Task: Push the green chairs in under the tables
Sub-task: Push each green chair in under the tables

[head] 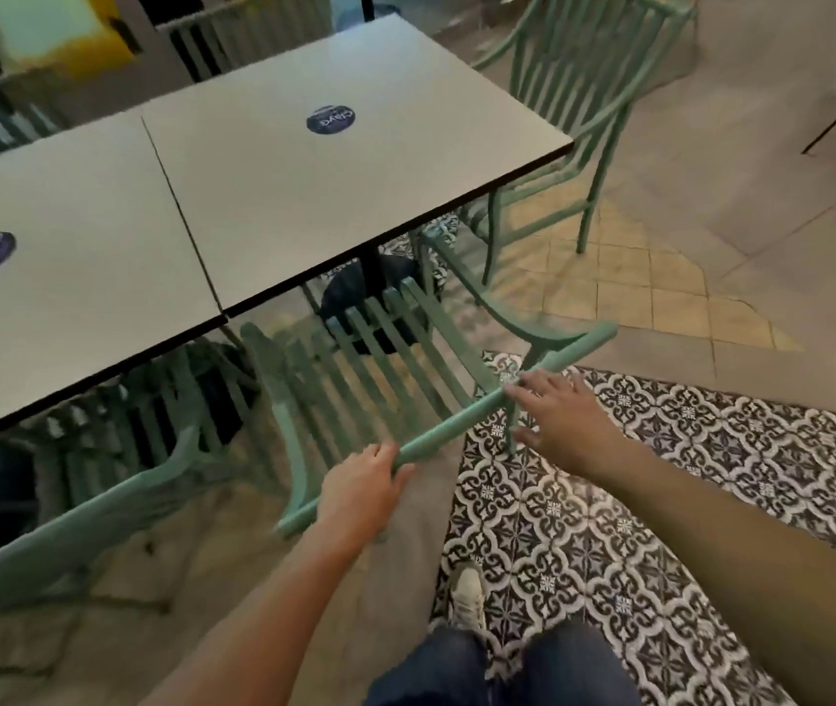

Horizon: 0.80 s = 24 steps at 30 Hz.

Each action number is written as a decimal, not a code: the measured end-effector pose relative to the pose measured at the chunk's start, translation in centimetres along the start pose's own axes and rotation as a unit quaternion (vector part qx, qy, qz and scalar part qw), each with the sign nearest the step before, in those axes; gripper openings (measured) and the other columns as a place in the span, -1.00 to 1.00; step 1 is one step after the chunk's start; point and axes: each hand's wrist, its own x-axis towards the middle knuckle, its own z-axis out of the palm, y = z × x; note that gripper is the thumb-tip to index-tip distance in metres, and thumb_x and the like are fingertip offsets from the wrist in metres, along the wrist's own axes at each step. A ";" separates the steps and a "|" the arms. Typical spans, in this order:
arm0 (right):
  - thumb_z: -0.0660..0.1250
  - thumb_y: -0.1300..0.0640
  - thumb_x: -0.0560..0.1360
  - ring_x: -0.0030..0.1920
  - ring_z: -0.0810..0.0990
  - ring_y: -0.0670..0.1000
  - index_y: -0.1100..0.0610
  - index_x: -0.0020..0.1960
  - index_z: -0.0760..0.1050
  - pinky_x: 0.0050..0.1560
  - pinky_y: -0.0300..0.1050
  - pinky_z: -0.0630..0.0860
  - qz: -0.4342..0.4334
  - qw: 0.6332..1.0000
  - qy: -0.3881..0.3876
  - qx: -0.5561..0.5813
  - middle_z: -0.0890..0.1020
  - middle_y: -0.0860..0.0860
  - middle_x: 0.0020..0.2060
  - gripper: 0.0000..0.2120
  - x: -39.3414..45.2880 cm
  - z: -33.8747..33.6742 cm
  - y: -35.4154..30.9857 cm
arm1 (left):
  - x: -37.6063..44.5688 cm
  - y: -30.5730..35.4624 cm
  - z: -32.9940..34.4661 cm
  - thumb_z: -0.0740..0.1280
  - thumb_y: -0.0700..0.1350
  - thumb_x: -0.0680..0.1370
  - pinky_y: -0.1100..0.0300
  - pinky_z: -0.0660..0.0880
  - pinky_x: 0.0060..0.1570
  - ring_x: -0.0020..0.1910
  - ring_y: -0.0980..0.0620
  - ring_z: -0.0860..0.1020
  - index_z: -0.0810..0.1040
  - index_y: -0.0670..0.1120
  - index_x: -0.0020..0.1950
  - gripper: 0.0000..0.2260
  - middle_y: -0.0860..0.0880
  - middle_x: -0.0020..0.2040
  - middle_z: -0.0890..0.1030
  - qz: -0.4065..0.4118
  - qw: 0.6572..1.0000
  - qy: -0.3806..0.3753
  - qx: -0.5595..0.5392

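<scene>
Tiled floor (686, 308), green chairs (385, 349); tables (304, 196), stickers (330, 119)

White lettering, upside down and illegible, on the dark round sticker (330, 119) atop the table (406, 160)

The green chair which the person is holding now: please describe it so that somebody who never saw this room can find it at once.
Find the two white tables pushed together. The chair stands at the near edge of the right table, its seat only partly underneath. Unlike the other green chairs, its top rail has the left hand closed on it and the right hand open against it.
</scene>
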 end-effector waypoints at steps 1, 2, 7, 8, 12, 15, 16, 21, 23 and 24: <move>0.12 -0.21 0.55 0.54 0.03 0.02 -0.11 0.53 0.10 0.49 0.29 -0.02 -0.010 1.000 -0.008 -0.010 0.15 -0.05 0.53 -0.42 0.7 0.1 0.6 | -0.3 -0.2 0.4 0.08 0.18 0.63 0.11 0.47 -0.08 0.04 0.02 0.56 0.42 0.02 0.26 -0.66 0.03 0.10 0.56 -0.008 1.000 0.000 -0.006; 0.11 -0.22 0.56 0.54 0.05 0.02 -0.12 0.52 0.12 0.48 0.31 -0.02 -0.019 1.000 -0.017 -0.015 0.18 -0.05 0.52 -0.43 1.6 0.0 1.2 | -0.4 -0.1 0.6 0.07 0.17 0.63 0.10 0.46 -0.11 0.01 0.02 0.57 0.42 0.01 0.23 -0.67 0.03 0.07 0.55 -0.012 1.000 0.001 -0.010; 0.07 -0.26 0.56 0.42 0.31 0.02 -0.13 0.38 0.33 0.41 0.43 0.02 -0.068 0.995 -0.050 -0.049 0.44 -0.08 0.32 -0.55 5.0 -0.9 3.0 | 0.0 0.4 1.2 0.12 0.16 0.62 0.03 0.43 -0.18 -0.08 -0.08 0.59 0.45 -0.01 0.11 -0.72 0.02 -0.01 0.53 -0.029 0.999 0.005 -0.031; 0.08 -0.26 0.56 0.39 0.34 0.02 -0.12 0.35 0.35 0.41 0.44 0.01 -0.073 0.995 -0.046 -0.049 0.45 -0.08 0.29 -0.57 5.2 -1.0 3.2 | 0.0 0.5 1.3 0.14 0.15 0.62 0.02 0.44 -0.17 -0.08 -0.10 0.58 0.45 -0.02 0.10 -0.73 0.01 -0.01 0.53 -0.032 0.999 0.002 -0.035; 0.10 -0.25 0.56 0.37 0.36 0.04 -0.09 0.31 0.39 0.40 0.46 0.02 -0.083 0.995 -0.040 -0.042 0.45 -0.06 0.26 -0.59 5.1 -1.5 4.7 | 0.4 2.4 1.2 0.16 0.12 0.62 0.02 0.43 -0.15 -0.09 -0.10 0.58 0.45 -0.02 0.11 -0.75 0.01 0.00 0.51 -0.047 0.997 0.011 -0.052; 0.09 -0.25 0.56 0.36 0.36 0.02 -0.10 0.29 0.40 0.40 0.46 0.04 -0.081 0.995 -0.049 -0.036 0.45 -0.06 0.24 -0.60 5.3 -2.0 6.8 | 1.1 4.5 1.2 0.14 0.14 0.62 0.04 0.40 -0.13 -0.09 -0.09 0.57 0.45 0.00 0.11 -0.75 0.02 0.00 0.51 -0.045 0.997 0.017 -0.053; 0.09 -0.25 0.56 0.36 0.36 0.02 -0.10 0.29 0.40 0.40 0.45 0.03 -0.082 0.995 -0.048 -0.035 0.45 -0.07 0.24 -0.60 5.3 -2.2 7.5 | 1.6 5.1 1.4 0.13 0.15 0.62 0.05 0.40 -0.12 -0.08 -0.08 0.57 0.45 0.01 0.11 -0.74 0.03 0.00 0.51 -0.047 0.997 0.020 -0.052; 0.09 -0.26 0.56 0.32 0.39 0.00 -0.12 0.24 0.42 0.40 0.44 0.02 -0.077 0.996 -0.035 -0.038 0.46 -0.08 0.20 -0.63 5.7 -2.7 10.7 | 3.8 7.1 2.1 -0.11 0.31 0.49 0.06 0.41 -0.14 -0.09 -0.03 0.57 0.44 0.03 0.08 -0.50 0.07 -0.04 0.50 -0.037 0.998 0.027 -0.046; 0.10 -0.26 0.55 0.32 0.39 0.00 -0.12 0.23 0.42 0.40 0.44 0.02 -0.074 0.996 -0.035 -0.029 0.46 -0.09 0.20 -0.64 5.9 -2.9 11.7 | 4.6 7.7 2.2 -0.12 0.32 0.48 0.07 0.41 -0.14 -0.09 -0.01 0.56 0.44 0.04 0.07 -0.49 0.08 -0.04 0.50 -0.039 0.998 0.032 -0.046; 0.10 -0.27 0.55 0.33 0.39 0.00 -0.12 0.23 0.42 0.40 0.45 0.02 -0.070 0.997 -0.035 -0.027 0.47 -0.10 0.20 -0.64 6.1 -3.0 12.3 | 5.1 8.2 2.1 -0.12 0.32 0.49 0.07 0.42 -0.14 -0.10 -0.01 0.56 0.44 0.04 0.07 -0.50 0.08 -0.05 0.50 -0.036 0.998 0.036 -0.047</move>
